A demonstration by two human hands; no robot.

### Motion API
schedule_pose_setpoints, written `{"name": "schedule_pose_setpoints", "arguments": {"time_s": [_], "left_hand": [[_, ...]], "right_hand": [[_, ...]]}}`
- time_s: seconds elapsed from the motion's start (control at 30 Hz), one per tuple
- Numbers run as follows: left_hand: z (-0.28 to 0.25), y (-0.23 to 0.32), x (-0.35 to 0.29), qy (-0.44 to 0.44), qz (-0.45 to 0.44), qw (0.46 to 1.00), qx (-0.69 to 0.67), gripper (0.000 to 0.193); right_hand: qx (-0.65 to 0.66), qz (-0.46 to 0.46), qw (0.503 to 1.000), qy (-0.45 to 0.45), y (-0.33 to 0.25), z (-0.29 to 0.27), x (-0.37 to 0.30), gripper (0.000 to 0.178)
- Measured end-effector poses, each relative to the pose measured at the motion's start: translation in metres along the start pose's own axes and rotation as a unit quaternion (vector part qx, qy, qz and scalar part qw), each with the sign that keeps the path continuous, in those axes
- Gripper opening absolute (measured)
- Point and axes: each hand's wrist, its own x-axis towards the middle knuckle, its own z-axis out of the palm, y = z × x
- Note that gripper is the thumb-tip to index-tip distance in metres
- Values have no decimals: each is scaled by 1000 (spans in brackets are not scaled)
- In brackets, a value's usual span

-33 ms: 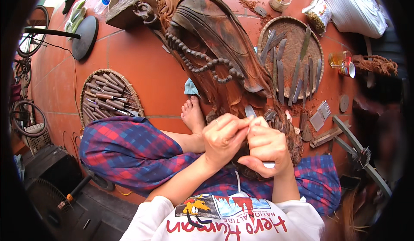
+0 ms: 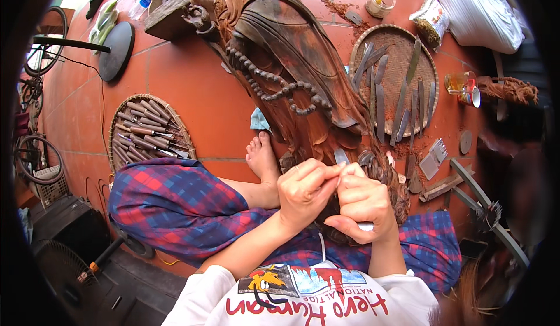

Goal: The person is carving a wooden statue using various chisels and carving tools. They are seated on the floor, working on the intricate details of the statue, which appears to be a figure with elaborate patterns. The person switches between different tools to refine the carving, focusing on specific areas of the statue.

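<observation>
A large carved dark wood statue (image 2: 291, 40) with a bead string lies in front of me, its lower end by my lap. My right hand (image 2: 364, 200) is closed round a slim metal tool (image 2: 340, 155), whose flat pale tip shows ahead of the fingers and whose other end shows below the palm. My left hand (image 2: 303, 189) is closed too, its fingertips pinching the tool just behind the tip. That tip lies against or just over the carved wood near the statue's base; exact contact is hard to see. Most of the tool is hidden in my hands.
A round basket of wooden-handled chisels (image 2: 149, 127) stands left. At right, a woven tray (image 2: 388, 40) holds several flat files. Beyond are a jar (image 2: 380, 2), a glass of amber liquid (image 2: 458, 82) and a white sack (image 2: 478, 11). A metal frame (image 2: 490, 209) lies right of my knee.
Both hands and the tool have shifted very slightly down and to the right. The grip is the same, and the statue stays in place.
</observation>
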Motion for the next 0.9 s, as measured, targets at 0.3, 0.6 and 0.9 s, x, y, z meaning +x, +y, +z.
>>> {"name": "schedule_pose_setpoints", "arguments": {"time_s": [0.3, 0.6, 0.9], "left_hand": [[3, 4, 0, -10, -19, 1000, -4, 14], [1, -1, -2, -27, -7, 1000, -5, 18], [1, -3, -2, -27, 22, 999, 11, 16]], "right_hand": [[32, -4, 999, -12, 3, -10, -1, 39], [26, -5, 1000, -13, 3, -10, -3, 40], [14, -23, 1000, 0, 3, -5, -9, 32]]}}
